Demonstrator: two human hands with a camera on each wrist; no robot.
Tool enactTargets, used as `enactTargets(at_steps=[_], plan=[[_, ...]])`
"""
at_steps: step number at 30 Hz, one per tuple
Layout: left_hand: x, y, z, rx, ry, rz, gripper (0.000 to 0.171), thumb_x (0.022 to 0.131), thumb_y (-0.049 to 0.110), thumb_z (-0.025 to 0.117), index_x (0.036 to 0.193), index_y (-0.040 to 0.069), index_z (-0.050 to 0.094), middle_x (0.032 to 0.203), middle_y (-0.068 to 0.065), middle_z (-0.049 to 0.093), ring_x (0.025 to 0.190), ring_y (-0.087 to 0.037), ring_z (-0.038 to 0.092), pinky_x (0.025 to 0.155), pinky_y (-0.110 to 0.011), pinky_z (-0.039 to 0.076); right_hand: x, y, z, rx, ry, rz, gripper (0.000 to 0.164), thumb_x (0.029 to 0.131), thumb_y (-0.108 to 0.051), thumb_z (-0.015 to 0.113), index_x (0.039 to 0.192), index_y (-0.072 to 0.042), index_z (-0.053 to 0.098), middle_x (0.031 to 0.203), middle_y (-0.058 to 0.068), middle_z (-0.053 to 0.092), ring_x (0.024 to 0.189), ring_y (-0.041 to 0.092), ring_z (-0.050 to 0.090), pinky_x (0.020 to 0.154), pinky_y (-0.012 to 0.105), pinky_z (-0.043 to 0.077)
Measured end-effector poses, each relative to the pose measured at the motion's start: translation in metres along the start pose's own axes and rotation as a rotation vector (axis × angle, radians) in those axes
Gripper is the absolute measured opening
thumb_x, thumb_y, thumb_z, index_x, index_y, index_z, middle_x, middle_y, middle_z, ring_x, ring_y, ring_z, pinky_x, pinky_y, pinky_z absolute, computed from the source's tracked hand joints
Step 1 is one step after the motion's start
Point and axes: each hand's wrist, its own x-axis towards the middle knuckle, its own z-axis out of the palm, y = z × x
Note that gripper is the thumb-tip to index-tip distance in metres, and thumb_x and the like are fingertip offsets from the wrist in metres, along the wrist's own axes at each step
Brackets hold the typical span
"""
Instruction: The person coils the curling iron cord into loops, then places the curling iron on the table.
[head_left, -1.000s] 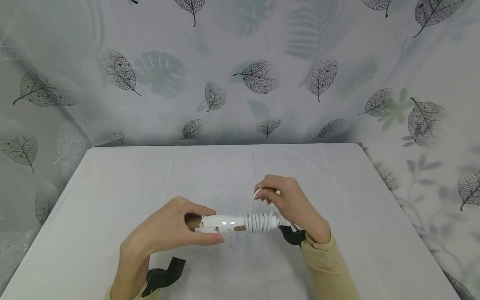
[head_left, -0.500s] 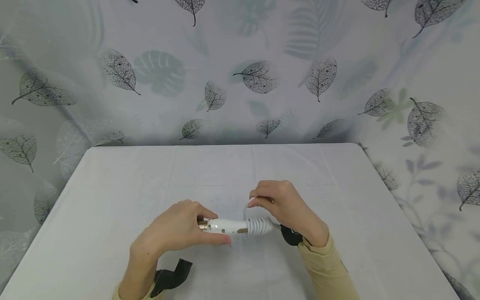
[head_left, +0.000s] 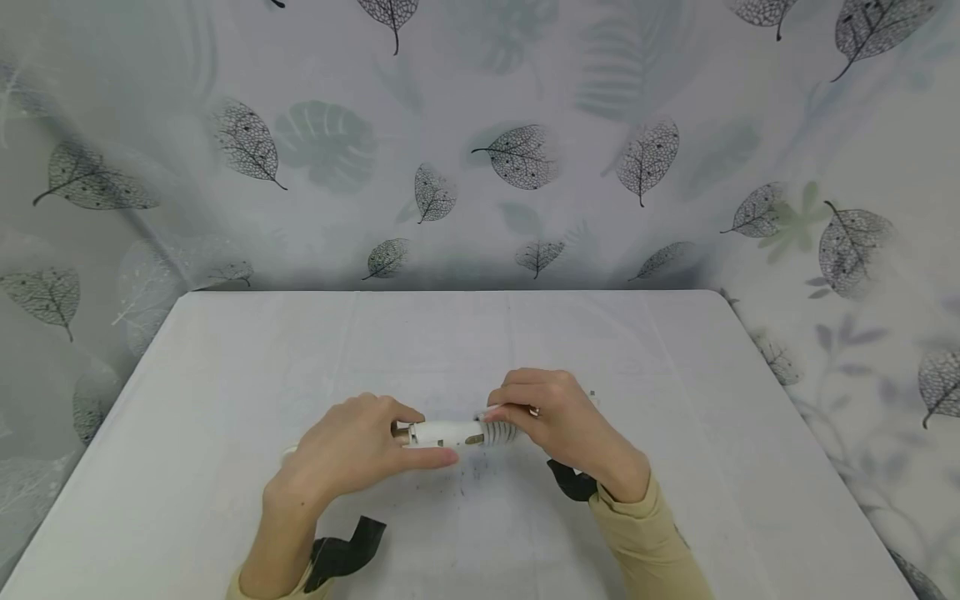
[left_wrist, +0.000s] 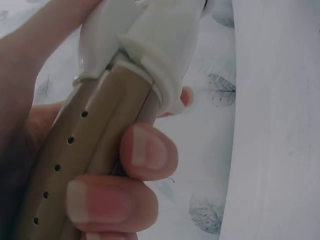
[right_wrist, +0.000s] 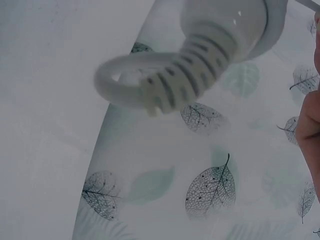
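Observation:
A white-and-gold hair iron (head_left: 444, 433) is held sideways above the table between both hands. My left hand (head_left: 337, 454) grips its gold end, thumb along the near side. In the left wrist view several fingers curl round the gold barrel (left_wrist: 95, 125), which has a row of small holes below the white handle (left_wrist: 167, 35). White power cord (head_left: 498, 433) lies in coils round the handle's right end. My right hand (head_left: 562, 421) pinches the cord at these coils and covers part of them. The right wrist view shows the ribbed cord sleeve (right_wrist: 192, 72) and a cord loop (right_wrist: 107, 82).
A white table (head_left: 300, 350) lies beneath, its back edge against a leaf-patterned curtain (head_left: 465, 108). Black straps (head_left: 348, 550) hang at both wrists, near the sleeves (head_left: 652, 542).
My right hand has come down and left toward the coils, drawing the raised cord down with it. My left hand has shifted slightly right, still gripping the hair iron.

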Motion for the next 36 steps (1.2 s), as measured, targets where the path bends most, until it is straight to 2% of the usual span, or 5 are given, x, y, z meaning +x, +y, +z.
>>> enactTargets(at_steps=[12, 21, 26, 31, 36], plan=[[0.0022, -0.0042, -0.0035, 0.0, 0.116, -0.012, 0.072, 0.07, 0.084, 0.063, 0.108, 0.023, 0.076, 0.079, 0.008, 0.067, 0.062, -0.01, 0.054, 0.054, -0.03, 0.041, 0.002, -0.0005, 0.0063, -0.034, 0.035, 0.011, 0.012, 0.082, 0.002, 0.077, 0.092, -0.005, 0.075, 0.076, -0.001, 0.063, 0.061, 0.004, 0.046, 0.056, 0.014, 0.041], [0.0058, -0.0057, -0.003, 0.027, 0.212, 0.0, 0.077, 0.076, 0.082, 0.061, 0.112, 0.014, 0.075, 0.074, 0.005, 0.066, 0.057, -0.011, 0.052, 0.051, -0.03, 0.039, 0.0028, -0.0045, 0.0079, -0.068, 0.025, 0.12, 0.015, 0.092, -0.002, 0.069, 0.106, -0.004, 0.074, 0.081, -0.003, 0.06, 0.07, 0.005, 0.051, 0.061, 0.019, 0.043], [0.0055, -0.0044, -0.0024, 0.018, 0.278, 0.014, 0.07, 0.077, 0.083, 0.057, 0.1, 0.02, 0.074, 0.059, 0.006, 0.053, 0.05, -0.01, 0.045, 0.046, -0.029, 0.035, 0.0032, -0.0055, 0.0089, -0.144, 0.089, 0.14, 0.019, 0.091, -0.003, 0.071, 0.11, -0.005, 0.074, 0.086, -0.002, 0.062, 0.074, 0.008, 0.052, 0.067, 0.024, 0.046], [0.0054, -0.0016, -0.0042, 0.002, 0.318, -0.027, 0.079, 0.076, 0.087, 0.052, 0.11, 0.019, 0.074, 0.06, 0.004, 0.054, 0.05, -0.013, 0.046, 0.046, -0.03, 0.035, 0.0048, -0.0057, 0.0097, -0.227, 0.174, 0.171, 0.018, 0.088, -0.006, 0.075, 0.106, -0.007, 0.076, 0.086, -0.003, 0.066, 0.077, 0.011, 0.057, 0.077, 0.035, 0.048], [0.0072, -0.0012, -0.004, -0.019, 0.363, -0.029, 0.082, 0.077, 0.085, 0.055, 0.117, 0.016, 0.072, 0.062, 0.003, 0.059, 0.05, -0.013, 0.048, 0.046, -0.03, 0.038, 0.0045, -0.0058, 0.0092, -0.202, 0.213, 0.234, 0.013, 0.091, -0.009, 0.073, 0.103, -0.007, 0.076, 0.088, -0.002, 0.067, 0.08, 0.012, 0.059, 0.074, 0.033, 0.047]])
